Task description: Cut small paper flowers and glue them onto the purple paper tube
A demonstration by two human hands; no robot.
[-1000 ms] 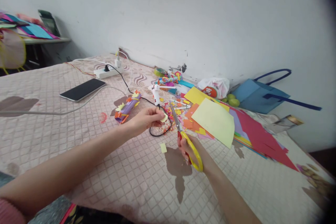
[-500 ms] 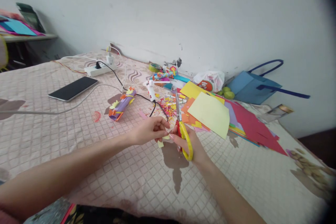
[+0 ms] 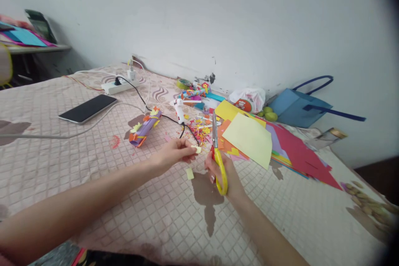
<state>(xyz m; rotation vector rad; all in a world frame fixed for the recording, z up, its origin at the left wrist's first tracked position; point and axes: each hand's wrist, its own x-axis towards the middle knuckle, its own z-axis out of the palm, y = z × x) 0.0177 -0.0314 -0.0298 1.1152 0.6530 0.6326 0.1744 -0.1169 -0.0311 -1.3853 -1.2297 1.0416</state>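
Between the thumb and fingers of my left hand (image 3: 175, 152) is a small pale yellow paper piece (image 3: 197, 149). My right hand (image 3: 229, 174) is wrapped round yellow-and-red scissors (image 3: 220, 170), whose closed blades point away from me. A second pale paper scrap (image 3: 190, 173) lies on the cloth just below my left hand. Beyond both hands spreads a heap of colourful paper bits (image 3: 201, 129). A purple paper roll (image 3: 145, 128) with orange and yellow cut-outs lies to the left. Right of the scissors rests a pale yellow sheet (image 3: 249, 139).
A white glue gun (image 3: 178, 111) stands behind the hands, its black cord running to a power strip (image 3: 120, 86). At left lies a phone (image 3: 88, 109). Red paper (image 3: 307, 153), a blue bag (image 3: 301, 108) and a plastic bag (image 3: 247, 99) are on the right.
My hands have moved apart, the left now holding the paper piece clear of the right. The scissors have shifted slightly with my right hand, and the lower scrap now lies clear of my fingers.
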